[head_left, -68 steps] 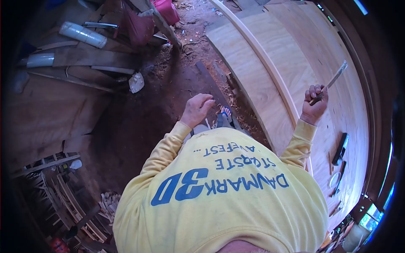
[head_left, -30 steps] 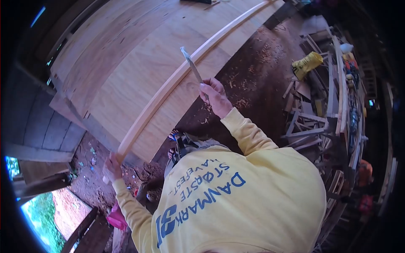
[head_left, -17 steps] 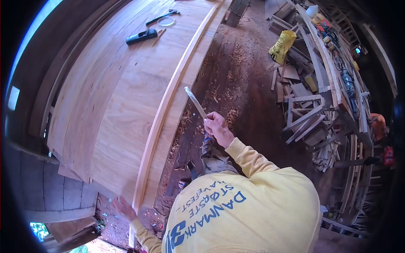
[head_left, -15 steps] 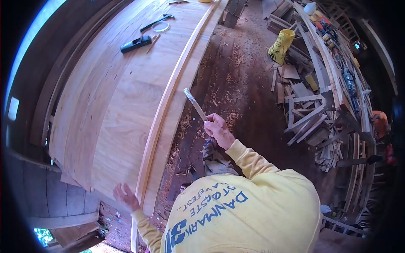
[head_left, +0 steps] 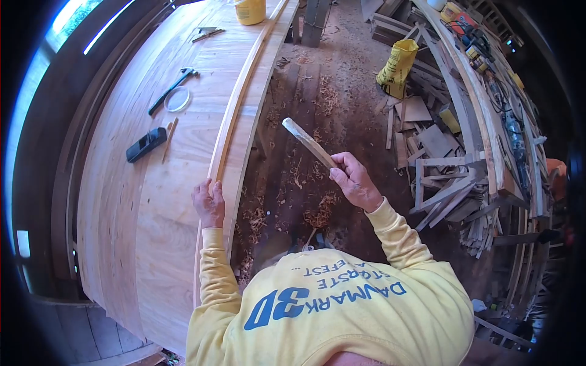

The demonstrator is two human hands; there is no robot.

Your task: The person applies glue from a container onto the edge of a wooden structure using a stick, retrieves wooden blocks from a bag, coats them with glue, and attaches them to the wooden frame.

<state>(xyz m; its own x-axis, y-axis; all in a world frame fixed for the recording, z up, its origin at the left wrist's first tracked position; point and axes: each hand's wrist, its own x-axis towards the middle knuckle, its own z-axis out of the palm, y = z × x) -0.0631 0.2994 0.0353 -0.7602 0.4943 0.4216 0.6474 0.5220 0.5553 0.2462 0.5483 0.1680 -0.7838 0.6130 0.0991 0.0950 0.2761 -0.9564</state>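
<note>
My left hand (head_left: 209, 205) lies at a long thin wooden strip (head_left: 235, 97), its fingers a little bent and apart. The strip runs along a large plywood sheet (head_left: 174, 213) near its right edge. In my right hand (head_left: 356, 183) is a flat wooden stick (head_left: 308, 142), pinched between thumb and fingers. Its far end is coated whitish and points up and left, over the floor beside the sheet.
On the plywood are a black hand plane (head_left: 146, 144), a hammer (head_left: 173, 91), a clear ring-shaped lid (head_left: 177, 99) and a yellow bucket (head_left: 250, 11). A yellow bag (head_left: 398, 68), wood scraps (head_left: 439, 143) and a tool-laden bench (head_left: 482, 113) are at right; shavings litter the floor.
The view has turned and moved along the sheet, bringing the bucket into fuller view. My left hand has moved forward onto the strip. My right hand still holds the stick, now farther right.
</note>
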